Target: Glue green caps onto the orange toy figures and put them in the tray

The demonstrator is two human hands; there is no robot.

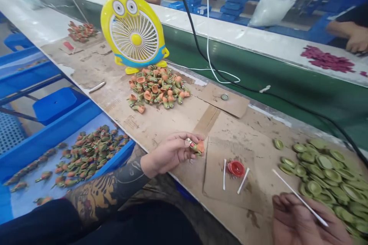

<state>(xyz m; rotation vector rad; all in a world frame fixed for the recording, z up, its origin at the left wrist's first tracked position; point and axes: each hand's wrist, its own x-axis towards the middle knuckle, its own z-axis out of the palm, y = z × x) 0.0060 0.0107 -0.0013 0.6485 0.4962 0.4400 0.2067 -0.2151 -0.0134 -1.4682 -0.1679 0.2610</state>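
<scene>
My left hand (pixel 169 151) pinches a small green and orange painted figurine (pixel 198 146) above the cardboard, its fingers closed around it. A white cotton swab (pixel 299 198) lies in the grip of my right hand (pixel 307 220), one tip pointing up and left. Between the hands is a small red pot (pixel 236 168) of what looks like red paint. Two more cotton swabs rest on the cardboard, one swab (pixel 224 174) left of the pot and another swab (pixel 243 180) right of it. Beside my right hand spreads a pile of green oval cups (pixel 324 172).
A pile of similar figurines (pixel 158 86) sits before a yellow fan (pixel 136 34). At left, a blue tray (pixel 57 126) holds many more. A black cable (pixel 264 92) runs along the back edge. Two people stand beyond, one near purple-red pieces (pixel 327 59).
</scene>
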